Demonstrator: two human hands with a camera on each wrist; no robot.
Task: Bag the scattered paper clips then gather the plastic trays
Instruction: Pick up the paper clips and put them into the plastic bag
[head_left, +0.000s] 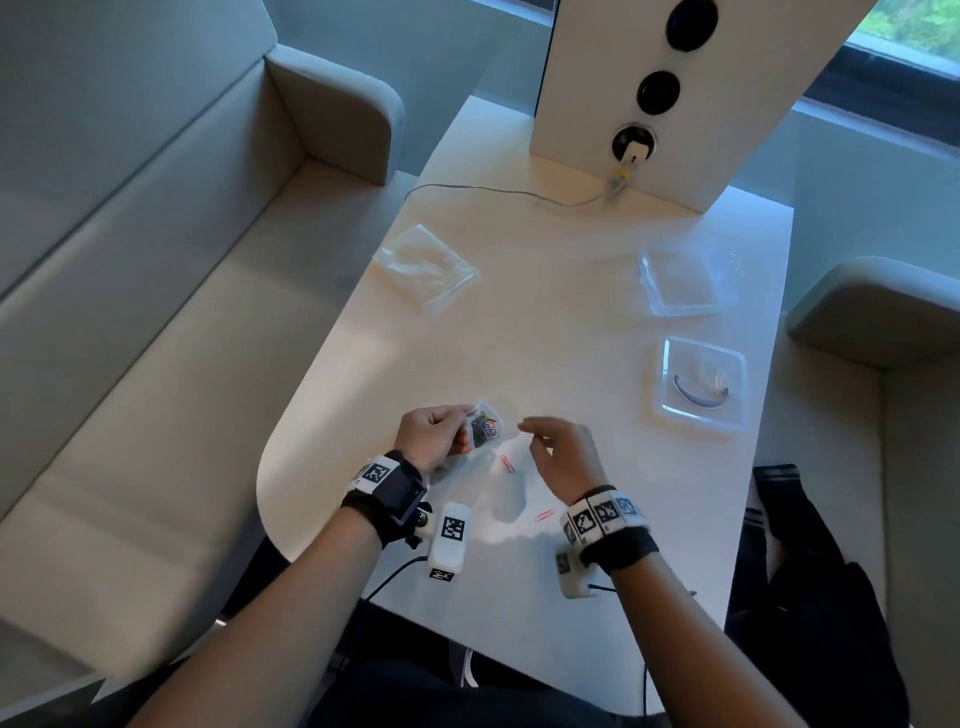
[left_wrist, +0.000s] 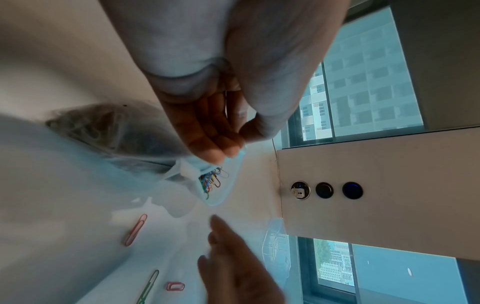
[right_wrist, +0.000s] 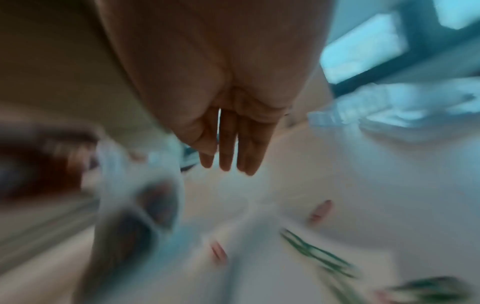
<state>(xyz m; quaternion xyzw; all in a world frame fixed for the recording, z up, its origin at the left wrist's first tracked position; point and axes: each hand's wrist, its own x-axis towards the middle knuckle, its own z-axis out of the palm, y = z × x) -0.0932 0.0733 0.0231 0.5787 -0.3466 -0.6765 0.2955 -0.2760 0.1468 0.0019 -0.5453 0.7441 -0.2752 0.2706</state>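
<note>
Right now your left hand (head_left: 434, 434) pinches the top of the small clear bag (head_left: 485, 428) of coloured paper clips above the table (head_left: 571, 322), while your right hand (head_left: 561, 452), at the bag's 3 o'clock, hovers with fingers loosely spread and holding nothing. Two pink paper clips lie loose, one (head_left: 508, 464) at the bag's 5 o'clock and another (head_left: 544, 515) by your right wrist. Both plastic trays (head_left: 702, 382) sit at your 2 o'clock, well apart from your hands.

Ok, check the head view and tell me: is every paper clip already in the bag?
No: a pink paper clip lies loose on the table, just below the bag that the left hand holds.
</note>
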